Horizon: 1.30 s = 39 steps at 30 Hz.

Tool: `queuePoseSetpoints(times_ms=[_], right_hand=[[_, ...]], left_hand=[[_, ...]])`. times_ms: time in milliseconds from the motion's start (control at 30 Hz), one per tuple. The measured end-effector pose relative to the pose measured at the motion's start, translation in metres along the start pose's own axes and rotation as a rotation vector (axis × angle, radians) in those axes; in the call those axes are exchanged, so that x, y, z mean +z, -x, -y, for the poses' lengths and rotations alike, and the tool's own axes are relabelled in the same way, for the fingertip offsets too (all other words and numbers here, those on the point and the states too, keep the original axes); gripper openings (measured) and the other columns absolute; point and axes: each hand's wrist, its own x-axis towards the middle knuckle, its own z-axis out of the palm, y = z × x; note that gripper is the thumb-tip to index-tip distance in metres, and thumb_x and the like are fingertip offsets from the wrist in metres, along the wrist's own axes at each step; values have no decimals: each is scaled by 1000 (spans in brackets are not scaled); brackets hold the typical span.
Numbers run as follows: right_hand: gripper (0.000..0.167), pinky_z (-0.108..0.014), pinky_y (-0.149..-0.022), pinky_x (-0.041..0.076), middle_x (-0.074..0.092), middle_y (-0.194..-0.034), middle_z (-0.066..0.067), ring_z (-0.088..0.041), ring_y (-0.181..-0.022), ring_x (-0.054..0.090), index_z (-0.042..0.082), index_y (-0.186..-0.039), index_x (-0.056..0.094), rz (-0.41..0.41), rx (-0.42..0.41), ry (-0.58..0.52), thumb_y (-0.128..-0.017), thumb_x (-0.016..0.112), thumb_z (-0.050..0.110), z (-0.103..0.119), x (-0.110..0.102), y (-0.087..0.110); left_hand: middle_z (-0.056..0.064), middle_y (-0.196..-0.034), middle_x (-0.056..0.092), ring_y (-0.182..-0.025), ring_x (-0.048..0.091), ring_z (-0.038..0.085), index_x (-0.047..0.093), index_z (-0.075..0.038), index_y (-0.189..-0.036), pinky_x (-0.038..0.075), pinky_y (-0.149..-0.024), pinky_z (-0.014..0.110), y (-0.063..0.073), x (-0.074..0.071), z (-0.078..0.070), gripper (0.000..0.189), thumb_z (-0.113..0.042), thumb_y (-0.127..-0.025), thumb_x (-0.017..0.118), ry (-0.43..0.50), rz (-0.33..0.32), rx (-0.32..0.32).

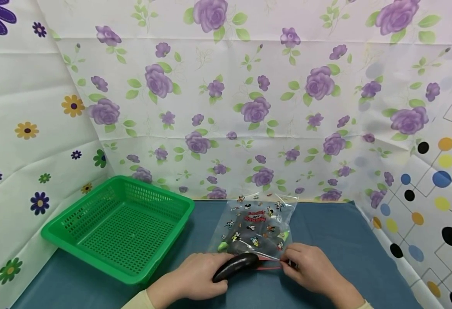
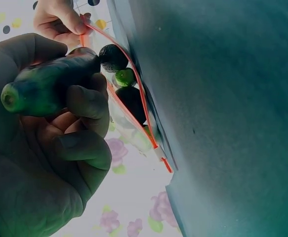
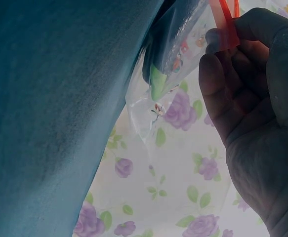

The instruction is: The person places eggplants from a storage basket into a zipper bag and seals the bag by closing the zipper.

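Note:
My left hand (image 1: pixel 196 277) grips a dark, glossy eggplant (image 1: pixel 237 266), its green stem end (image 2: pixel 10 98) towards the palm side in the left wrist view. The eggplant's far end lies at the mouth of a clear printed zip bag (image 1: pixel 256 219). Between finger and thumb, my right hand (image 1: pixel 312 268) pinches the red zip edge (image 3: pixel 226 24) of that bag. The mouth gapes in the left wrist view, its two red strips apart. Inside lie several dark eggplants (image 2: pixel 131 104) with green ends, partly hidden by the print on the film.
A green perforated plastic basket (image 1: pixel 119 231) stands on the left of the blue tablecloth (image 1: pixel 334 240), with nothing in it. Flowered sheeting (image 1: pixel 226 107) hangs behind the table, and a dotted sheet (image 1: pixel 438 206) borders the right side.

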Motion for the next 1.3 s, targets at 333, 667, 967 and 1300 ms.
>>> queuePoseSetpoints(times_ms=[333, 667, 967, 1300], right_hand=[[22, -12, -60, 42, 63, -89, 19, 10, -72, 50, 24, -94, 77, 14, 9, -9, -89, 90, 7, -1, 0, 0], [22, -13, -60, 43, 64, -89, 19, 10, -72, 51, 24, -94, 77, 14, 9, 2, -88, 91, 8, 0, -1, -1], [21, -13, -60, 43, 64, -90, 19, 10, -72, 51, 24, -94, 77, 23, 19, 1, -89, 90, 8, 0, -2, -1], [21, -13, -60, 43, 64, -90, 19, 9, -72, 51, 24, -94, 77, 19, 22, -8, -90, 90, 7, 1, -1, 0]], left_hand=[[-13, -136, 71, -105, 64, 1, 62, -30, -157, 53, -75, 31, -2, 1, 0, 61, -37, -97, 74, -25, 37, 22], [-19, -124, 70, -91, 62, -1, 64, -29, -150, 52, -74, 30, -5, 5, -1, 53, -39, -99, 72, -10, 76, 30], [-20, -122, 70, -93, 63, 0, 65, -31, -149, 51, -70, 31, -8, 8, -4, 52, -38, -98, 74, -36, 53, 34], [-20, -121, 70, -94, 62, 0, 66, -31, -142, 50, -73, 29, -14, 11, -8, 46, -38, -97, 73, -66, 24, 97]])
